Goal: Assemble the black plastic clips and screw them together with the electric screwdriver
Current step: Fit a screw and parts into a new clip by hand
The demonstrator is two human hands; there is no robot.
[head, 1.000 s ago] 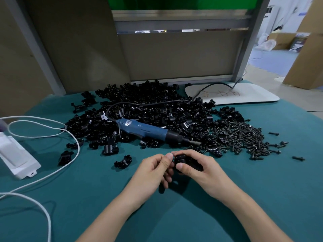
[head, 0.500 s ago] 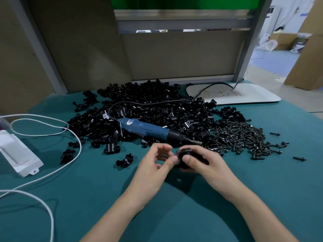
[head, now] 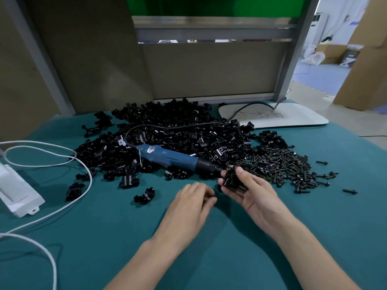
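Teal cloth covers the worktop (head: 104,248), with partition panels behind it. At the far left lies a white plastic box (head: 16,191) with a white cable (head: 62,162) looping from it. Next comes the big loose heap of black plastic clips (head: 167,126), and a few stray halves (head: 144,193) nearer the person. None of these parts are in a bin or tray. The blue electric screwdriver (head: 167,159) lies untouched on the heap's near edge, tip pointing right.

Half a second ago both hands worked one clip between them. Now the left hand (head: 188,206) has let go and sunk to the cloth, knuckles up. Its fingers (head: 206,200) are curled under, so I cannot tell whether they hold anything. The right hand (head: 251,193) has carried the joined clip (head: 230,177) up and to the right, pinched between thumb and fingertips just beside the screwdriver's tip.

That suggests the halves are mated and a screw comes next. The screws (head: 289,166) lie in their own loose pile just right of that hand. Behind them a flat white board (head: 293,120) carries only the screwdriver's black cord.
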